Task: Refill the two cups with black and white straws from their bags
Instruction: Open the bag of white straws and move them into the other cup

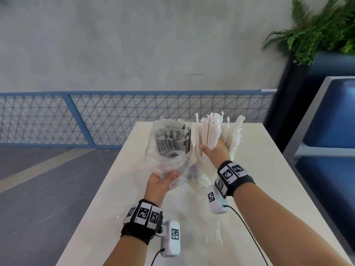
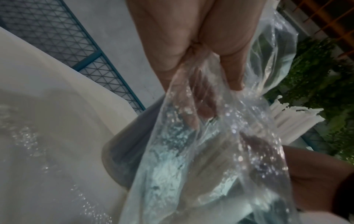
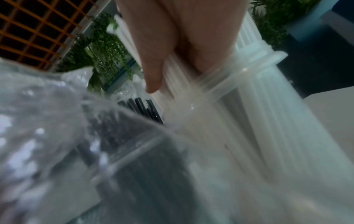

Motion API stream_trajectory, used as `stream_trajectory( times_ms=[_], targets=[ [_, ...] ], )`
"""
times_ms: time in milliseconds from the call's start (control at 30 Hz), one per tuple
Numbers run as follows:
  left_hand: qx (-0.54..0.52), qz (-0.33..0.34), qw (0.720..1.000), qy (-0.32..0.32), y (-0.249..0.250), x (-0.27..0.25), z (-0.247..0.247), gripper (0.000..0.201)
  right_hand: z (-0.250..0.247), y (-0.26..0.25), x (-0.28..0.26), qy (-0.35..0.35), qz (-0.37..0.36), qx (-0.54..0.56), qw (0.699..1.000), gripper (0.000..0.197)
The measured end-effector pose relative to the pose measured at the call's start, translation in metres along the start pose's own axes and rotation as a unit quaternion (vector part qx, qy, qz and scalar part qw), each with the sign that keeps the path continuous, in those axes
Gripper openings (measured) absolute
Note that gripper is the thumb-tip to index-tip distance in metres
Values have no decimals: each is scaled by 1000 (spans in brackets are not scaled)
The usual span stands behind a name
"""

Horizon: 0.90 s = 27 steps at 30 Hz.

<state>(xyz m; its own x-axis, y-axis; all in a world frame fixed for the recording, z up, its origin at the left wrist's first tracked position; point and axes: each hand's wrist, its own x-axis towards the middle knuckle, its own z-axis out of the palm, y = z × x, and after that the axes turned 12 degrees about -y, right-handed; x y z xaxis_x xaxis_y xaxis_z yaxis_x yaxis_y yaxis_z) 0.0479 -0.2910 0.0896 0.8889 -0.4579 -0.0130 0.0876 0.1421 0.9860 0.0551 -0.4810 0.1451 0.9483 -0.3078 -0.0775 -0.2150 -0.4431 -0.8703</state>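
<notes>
My left hand (image 1: 163, 181) grips the near end of a clear bag (image 1: 165, 150) held above the white table (image 1: 269, 169). Black straws (image 1: 165, 141) show through its film. In the left wrist view the left hand's fingers (image 2: 231, 72) pinch the crumpled bag (image 2: 201, 151). My right hand (image 1: 213, 150) is curled round a bundle of white straws (image 1: 211, 129) that stands upright. The right wrist view shows the white straws (image 3: 258, 121) inside a clear cup (image 3: 268, 60). Beside it a second clear cup (image 3: 134, 151) holds black straws (image 3: 141, 109), with the bag (image 3: 38, 121) at its left.
An emptied clear bag (image 1: 201, 208) lies flat on the table between my forearms. A blue mesh railing (image 1: 115, 116) runs behind the table's far edge. A potted fern (image 1: 317, 31) and blue seats (image 1: 330, 131) stand to the right. The table's left edge drops to grey floor.
</notes>
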Motion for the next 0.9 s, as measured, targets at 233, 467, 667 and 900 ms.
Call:
stream_trajectory(
  times_ms=[233, 467, 667, 900],
  targets=[
    [-92, 32, 992, 78, 3, -14, -4, 22, 6, 38, -54, 81, -137, 6, 987, 70],
    [-129, 22, 985, 111, -14, -18, 1, 27, 40, 80, -92, -8, -19, 176, 984, 69],
    [-136, -21, 984, 115, -24, -20, 1, 30, 47, 77, -96, -87, -4, 261, 961, 39],
    [351, 101, 890, 271, -11, -31, -25, 111, 36, 73, -92, -112, -30, 212, 970, 18]
  ],
)
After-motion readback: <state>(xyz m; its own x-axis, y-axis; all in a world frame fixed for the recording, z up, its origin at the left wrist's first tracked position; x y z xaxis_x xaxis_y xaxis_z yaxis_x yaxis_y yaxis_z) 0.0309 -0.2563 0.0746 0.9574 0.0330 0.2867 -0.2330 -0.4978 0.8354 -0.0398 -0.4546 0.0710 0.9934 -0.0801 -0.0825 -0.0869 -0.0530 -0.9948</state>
